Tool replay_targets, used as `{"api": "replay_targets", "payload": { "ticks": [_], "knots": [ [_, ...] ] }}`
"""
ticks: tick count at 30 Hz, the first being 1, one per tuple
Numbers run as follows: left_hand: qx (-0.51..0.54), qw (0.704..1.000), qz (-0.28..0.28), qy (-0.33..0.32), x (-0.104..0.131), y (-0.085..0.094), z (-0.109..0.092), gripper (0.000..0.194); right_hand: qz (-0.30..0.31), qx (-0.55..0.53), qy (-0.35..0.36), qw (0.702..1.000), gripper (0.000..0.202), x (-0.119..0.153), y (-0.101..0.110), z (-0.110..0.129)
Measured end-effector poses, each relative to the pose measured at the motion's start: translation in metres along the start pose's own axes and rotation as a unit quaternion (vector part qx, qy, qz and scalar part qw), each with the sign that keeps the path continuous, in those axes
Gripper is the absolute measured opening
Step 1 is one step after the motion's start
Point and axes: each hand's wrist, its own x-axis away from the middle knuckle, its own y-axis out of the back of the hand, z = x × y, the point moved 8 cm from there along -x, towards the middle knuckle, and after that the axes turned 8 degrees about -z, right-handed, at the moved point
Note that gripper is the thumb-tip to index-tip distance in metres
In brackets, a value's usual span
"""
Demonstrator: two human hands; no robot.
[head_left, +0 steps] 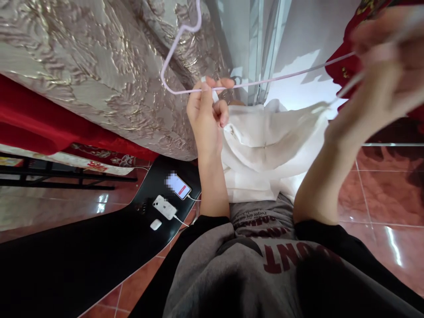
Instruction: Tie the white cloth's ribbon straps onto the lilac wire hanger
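A pale pink wire hanger [265, 81] stretches across the upper middle, its hook end running out of the top edge. The fingers of my left hand [208, 104] pinch its lower bar near the left corner, together with a bit of white strap. Below the bar hangs a white garment [261, 150], draped down towards my lap. At the upper right my right hand [387, 75] is smeared by motion near the hanger's far end. A white strap runs from the garment up to that hand; the grip of its fingers cannot be made out.
A black bench [99, 247] at the left bears a lit phone [179, 186], a white phone [164, 207] and a small white case [155, 225], with cables. Shiny embossed fabric [99, 79] and red cloth [49, 123] hang at the upper left. Another red cloth [344, 66] hangs at the right.
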Motion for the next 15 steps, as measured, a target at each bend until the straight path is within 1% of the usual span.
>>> {"api": "replay_targets", "payload": {
  "ticks": [1, 2, 3, 4, 5, 6, 8, 10, 12, 14, 15],
  "knots": [
    [0.0, 1.0, 0.003, 0.004, 0.0, 0.0, 0.001, 0.031, 0.068, 0.032, 0.072, 0.995, 0.012, 0.013, -0.017, 0.009],
    [-0.004, 1.0, 0.001, 0.007, 0.0, 0.001, 0.001, 0.031, 0.131, 0.077, 0.13, 0.98, 0.019, 0.026, -0.033, 0.013],
    [-0.009, 1.0, -0.004, 0.009, 0.001, 0.003, -0.001, 0.03, 0.182, 0.128, 0.165, 0.961, 0.022, 0.035, -0.046, 0.012],
    [-0.012, 1.0, -0.011, 0.011, 0.001, 0.006, -0.003, 0.027, 0.211, 0.176, 0.173, 0.946, 0.02, 0.04, -0.054, 0.007],
    [-0.012, 1.0, -0.018, 0.01, 0.001, 0.011, -0.006, 0.024, 0.214, 0.21, 0.161, 0.94, 0.015, 0.04, -0.056, 0.001],
    [-0.011, 1.0, -0.023, 0.007, 0.002, 0.015, -0.01, 0.023, 0.206, 0.226, 0.151, 0.94, 0.012, 0.038, -0.055, -0.003],
    [-0.015, 0.999, -0.026, -0.019, 0.001, 0.027, -0.022, 0.029, 0.192, 0.222, 0.149, 0.944, 0.018, 0.034, -0.048, -0.005],
    [-0.03, 0.996, -0.044, -0.078, -0.001, 0.043, -0.039, 0.041, 0.183, 0.206, 0.154, 0.949, 0.027, 0.032, -0.04, -0.003],
    [-0.052, 0.985, -0.085, -0.142, -0.006, 0.062, -0.055, 0.05, 0.172, 0.189, 0.157, 0.954, 0.031, 0.032, -0.034, 0.001],
    [-0.063, 0.971, -0.13, -0.189, -0.015, 0.078, -0.069, 0.053, 0.167, 0.165, 0.16, 0.959, 0.034, 0.034, -0.031, 0.006],
    [-0.065, 0.966, -0.146, -0.205, -0.02, 0.083, -0.074, 0.051, 0.166, 0.151, 0.161, 0.961, 0.036, 0.035, -0.031, 0.007]
  ]
}}
